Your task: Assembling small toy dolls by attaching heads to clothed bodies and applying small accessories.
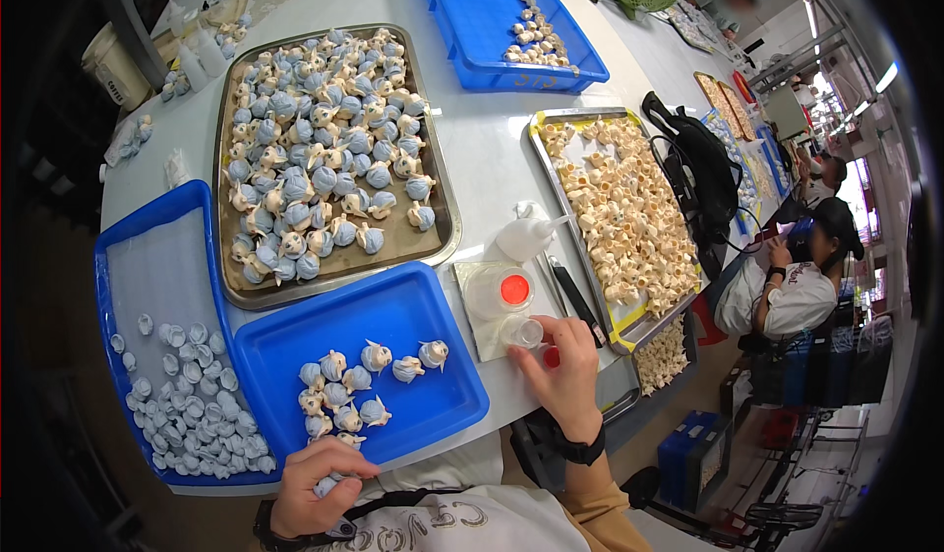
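My left hand (320,488), at the front edge, is closed around a small blue-grey piece (327,485); the fingers hide most of it. My right hand (565,370) has its thumb and fingertips at the rim of a small clear cup (521,332). A red round piece (552,356) shows between thumb and palm. Behind the cup stands a clear jar with a red disc (514,290), on a pale square pad (482,341). Small cream figure heads with blue-grey caps (376,356) lie in the blue tray (447,405) before me.
A metal tray (339,291) of capped heads stands behind, and a blue tray (118,257) of loose caps at left. To the right are a tray of bare cream pieces (629,218), a white squeeze bottle (524,239) and a black-handled tool (575,296). A person (787,291) sits further right.
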The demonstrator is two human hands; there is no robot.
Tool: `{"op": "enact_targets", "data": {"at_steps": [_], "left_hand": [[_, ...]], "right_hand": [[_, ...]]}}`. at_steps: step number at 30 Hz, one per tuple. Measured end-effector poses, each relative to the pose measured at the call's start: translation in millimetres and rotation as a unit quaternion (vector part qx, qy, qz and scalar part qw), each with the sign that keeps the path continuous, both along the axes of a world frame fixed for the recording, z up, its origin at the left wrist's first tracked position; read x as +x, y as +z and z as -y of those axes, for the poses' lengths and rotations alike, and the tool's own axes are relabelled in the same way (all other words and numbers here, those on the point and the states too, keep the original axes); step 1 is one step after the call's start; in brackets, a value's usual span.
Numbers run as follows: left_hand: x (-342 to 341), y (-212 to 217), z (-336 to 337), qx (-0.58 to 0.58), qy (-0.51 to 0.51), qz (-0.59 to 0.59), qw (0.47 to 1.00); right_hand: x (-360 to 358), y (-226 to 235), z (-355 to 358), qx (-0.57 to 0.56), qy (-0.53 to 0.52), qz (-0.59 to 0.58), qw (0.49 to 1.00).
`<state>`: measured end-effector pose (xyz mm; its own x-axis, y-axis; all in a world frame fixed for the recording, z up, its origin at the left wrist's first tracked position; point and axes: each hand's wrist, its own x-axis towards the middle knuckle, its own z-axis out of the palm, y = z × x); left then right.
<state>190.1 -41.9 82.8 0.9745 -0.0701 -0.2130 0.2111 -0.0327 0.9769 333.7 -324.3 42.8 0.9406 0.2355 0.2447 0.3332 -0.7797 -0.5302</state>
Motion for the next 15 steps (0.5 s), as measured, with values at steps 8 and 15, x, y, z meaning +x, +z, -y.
{"op": "enact_targets", "data": {"at_steps": [8, 15], "left_hand": [[-5.3, -1.7, 1.0, -0.168, 0.050, -0.052, 0.983], [-3.9, -6.6, 2.1, -0.065, 0.111, 0.055, 0.990]], "right_hand": [[32.0, 27.6, 80.0, 0.048, -0.181, -0.036, 0.982], [49.9, 15.2, 90.8, -0.132, -0.096, -0.059, 0.985]]}}
